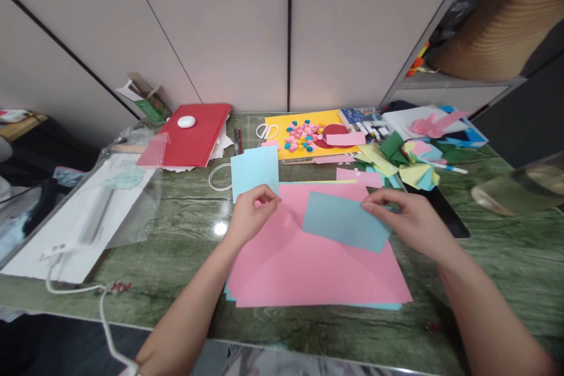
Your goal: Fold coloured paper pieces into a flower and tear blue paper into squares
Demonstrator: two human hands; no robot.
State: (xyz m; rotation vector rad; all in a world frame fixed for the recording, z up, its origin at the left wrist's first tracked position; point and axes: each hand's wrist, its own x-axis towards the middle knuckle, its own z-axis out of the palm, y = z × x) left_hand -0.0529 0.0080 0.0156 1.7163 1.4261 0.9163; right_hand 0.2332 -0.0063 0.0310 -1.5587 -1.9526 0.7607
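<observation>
A rectangular blue paper piece hangs tilted above the pink sheets, pinched near its upper right edge by my right hand. My left hand is closed, thumb and fingertips pressed together over the left edge of the pink stack. Just behind it are light blue paper pieces, partly covered by the fingers. Whether the left fingertips grip anything is too small to tell. Blue sheet edges peek out beneath the pink stack.
Behind are white scissors, small coloured paper balls on yellow paper, and a tape roll. Folded paper pieces, a dark tablet and a clear bottle stand right; a red folder and a white cable left.
</observation>
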